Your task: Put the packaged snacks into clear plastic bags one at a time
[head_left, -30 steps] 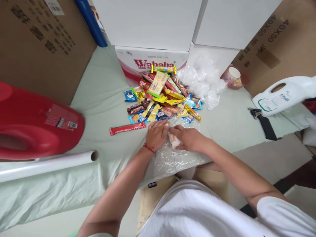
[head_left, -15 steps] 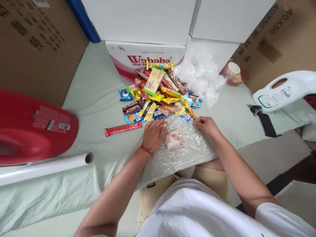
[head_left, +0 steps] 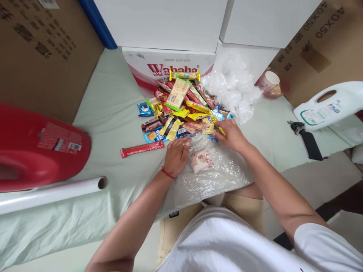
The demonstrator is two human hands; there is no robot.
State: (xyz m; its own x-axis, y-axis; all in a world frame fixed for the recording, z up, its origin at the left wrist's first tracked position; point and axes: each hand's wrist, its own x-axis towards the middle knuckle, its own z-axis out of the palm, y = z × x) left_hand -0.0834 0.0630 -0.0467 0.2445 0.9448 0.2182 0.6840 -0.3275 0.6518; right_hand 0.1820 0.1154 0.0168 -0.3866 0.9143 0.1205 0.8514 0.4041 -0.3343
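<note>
My left hand (head_left: 178, 155) lies flat at the left edge of a clear plastic bag (head_left: 227, 168), its fingertips close to the front of a heap of wrapped snacks. A pale pink snack packet (head_left: 203, 161) with red lettering sits in the middle of the bag, right of that hand. My right hand (head_left: 233, 136) reaches the heap's right front edge, its fingers curled round a yellow snack stick (head_left: 222, 131), which they mostly hide. Left of my left hand, a red snack stick (head_left: 142, 149) lies alone on the cloth. A cream biscuit packet (head_left: 177, 94) tops the heap.
Behind the heap stands a white Wahaha carton (head_left: 170, 58), with crumpled clear plastic (head_left: 232, 87) beside it. A red jug (head_left: 42, 147) and a white roll (head_left: 53, 194) are on the left. On the right are a paper cup (head_left: 271, 79), white jug (head_left: 331, 104) and keys (head_left: 310, 143).
My right hand has moved a little forward and left, from beside the yellow stick's near end to over it, fingers closing round it. The left hand stays in place.
</note>
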